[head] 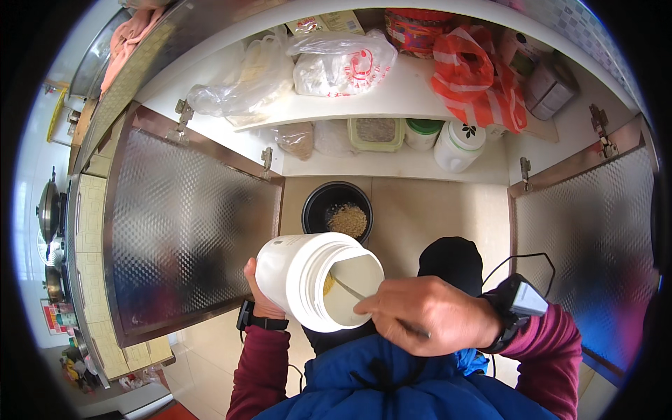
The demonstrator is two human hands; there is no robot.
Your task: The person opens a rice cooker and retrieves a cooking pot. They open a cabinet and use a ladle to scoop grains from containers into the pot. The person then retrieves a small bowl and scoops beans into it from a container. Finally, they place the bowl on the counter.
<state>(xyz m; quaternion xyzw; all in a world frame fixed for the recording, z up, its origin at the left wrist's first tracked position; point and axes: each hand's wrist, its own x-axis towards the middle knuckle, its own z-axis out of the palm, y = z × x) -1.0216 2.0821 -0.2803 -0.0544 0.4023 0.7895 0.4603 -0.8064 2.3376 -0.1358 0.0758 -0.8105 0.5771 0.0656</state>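
Note:
My left hand [266, 296] holds a white plastic canister [283, 268] tilted on its side, its open mouth facing right. Yellowish grain [328, 284] shows inside, near the mouth's left edge. A metal spoon [349, 290] reaches into the mouth, its handle gripped by my right hand [433, 315]; its bowl is hidden. Beyond the canister, a black round pot [315, 205] stands on the tiled floor with pale grains [347, 220] in it.
Textured cabinet doors stand open at left [194, 226] and right [583, 220]. The lower shelf holds a green-rimmed container [376, 131], a green-lidded jar [421, 134] and a white canister [459, 147]. Plastic bags [341, 68], a red-striped bag [472, 79] and a tin [548, 89] sit on the upper shelf.

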